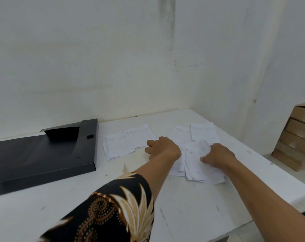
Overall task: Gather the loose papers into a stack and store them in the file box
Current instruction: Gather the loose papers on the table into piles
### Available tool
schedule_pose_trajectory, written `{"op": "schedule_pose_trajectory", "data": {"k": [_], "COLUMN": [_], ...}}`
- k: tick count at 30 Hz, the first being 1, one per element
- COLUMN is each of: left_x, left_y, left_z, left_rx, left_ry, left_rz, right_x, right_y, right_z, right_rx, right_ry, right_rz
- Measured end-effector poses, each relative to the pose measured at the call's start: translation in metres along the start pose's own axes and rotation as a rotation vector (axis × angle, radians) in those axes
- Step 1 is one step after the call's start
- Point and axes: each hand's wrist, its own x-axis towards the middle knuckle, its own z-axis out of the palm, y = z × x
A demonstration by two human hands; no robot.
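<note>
Several loose white printed papers lie spread on a white table (pixel 192 206). One group of papers (pixel 120 145) lies left of my hands, another pair of papers (pixel 203 132) lies farther back, and a small pile of papers (pixel 195 170) sits under my hands. My left hand (pixel 163 148) rests with curled fingers on the table between the left group and the pile. My right hand (pixel 218 155) lifts the curled top sheet (pixel 203 147) of the pile. The black file box (pixel 43 154) lies flat at the left, its flap raised.
White walls close the table at the back and right corner. Stacked brown cardboard boxes (pixel 296 137) stand beyond the table's right edge. The table's right edge runs diagonally toward the lower right.
</note>
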Motion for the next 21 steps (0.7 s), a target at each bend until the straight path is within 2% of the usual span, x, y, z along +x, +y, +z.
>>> {"op": "schedule_pose_trajectory", "data": {"k": [7,16,19,21], "left_x": [0.003,0.004,0.012,0.019], "left_y": [0.0,-0.02,-0.025,-0.024], "left_z": [0.003,-0.039,-0.054,-0.063], "left_rx": [-0.086,0.0,-0.075,-0.144], "left_ry": [0.011,0.139,0.169,0.178], "left_rz": [0.048,0.327,0.389,0.39], "right_x": [-0.002,-0.007,-0.006,0.0], "right_y": [0.001,0.003,0.003,0.002], "right_z": [0.004,-0.004,-0.016,-0.032], "right_rx": [0.012,0.098,0.235,0.389], "right_ry": [0.039,-0.021,-0.024,0.06], "right_rz": [-0.001,-0.01,-0.019,-0.015]}}
